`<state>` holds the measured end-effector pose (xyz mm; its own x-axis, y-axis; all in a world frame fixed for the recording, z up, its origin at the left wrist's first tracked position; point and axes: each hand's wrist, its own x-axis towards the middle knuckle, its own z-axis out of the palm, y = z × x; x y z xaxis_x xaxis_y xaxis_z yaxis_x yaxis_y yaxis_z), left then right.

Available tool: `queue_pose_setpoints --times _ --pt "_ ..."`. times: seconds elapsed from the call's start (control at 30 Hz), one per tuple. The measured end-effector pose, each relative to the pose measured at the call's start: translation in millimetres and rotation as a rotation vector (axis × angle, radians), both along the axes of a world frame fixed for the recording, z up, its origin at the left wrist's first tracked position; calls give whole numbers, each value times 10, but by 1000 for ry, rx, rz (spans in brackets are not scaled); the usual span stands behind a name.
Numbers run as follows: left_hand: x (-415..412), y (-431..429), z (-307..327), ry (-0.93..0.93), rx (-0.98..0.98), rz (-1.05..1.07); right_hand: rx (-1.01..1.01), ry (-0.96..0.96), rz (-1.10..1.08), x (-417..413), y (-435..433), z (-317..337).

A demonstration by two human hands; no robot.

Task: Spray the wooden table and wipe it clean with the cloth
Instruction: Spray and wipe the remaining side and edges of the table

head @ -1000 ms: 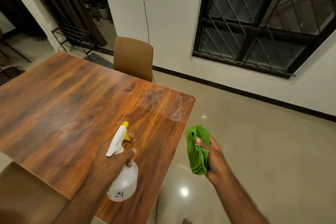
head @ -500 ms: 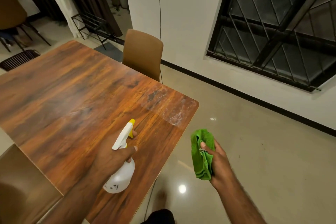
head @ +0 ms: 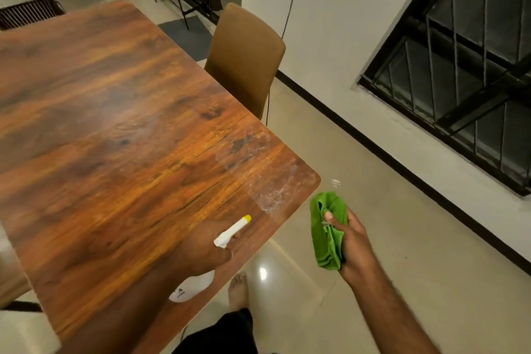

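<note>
The wooden table (head: pixel 109 129) fills the left of the head view, with a whitish wet film near its right corner. My left hand (head: pixel 201 250) grips a white spray bottle (head: pixel 191 287) with a yellow nozzle over the table's near right edge, nozzle pointing toward that corner. My right hand (head: pixel 352 247) holds a bunched green cloth (head: pixel 327 233) in the air just off the table's corner, above the floor.
A brown chair (head: pixel 244 57) stands at the table's far side by the white wall. A barred window (head: pixel 459 60) is on the right. A dark wicker chair back (head: pixel 28 13) sits far left. My bare foot (head: pixel 238 290) rests on the glossy tiled floor.
The view has shifted right and closer to the table's corner. My left hand has tilted the bottle's nozzle toward the corner; my right hand keeps the cloth beside the edge.
</note>
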<state>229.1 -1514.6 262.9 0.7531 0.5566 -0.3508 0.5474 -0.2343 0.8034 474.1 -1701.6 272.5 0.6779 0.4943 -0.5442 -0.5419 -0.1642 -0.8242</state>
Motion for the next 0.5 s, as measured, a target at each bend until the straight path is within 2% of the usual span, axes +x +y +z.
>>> queue_pose_setpoints --times 0.27,0.5 --pt "325 32 -160 204 -37 72 -3 26 45 572 73 7" --pt "457 -54 -26 205 -79 196 -1 51 141 1064 80 -41"
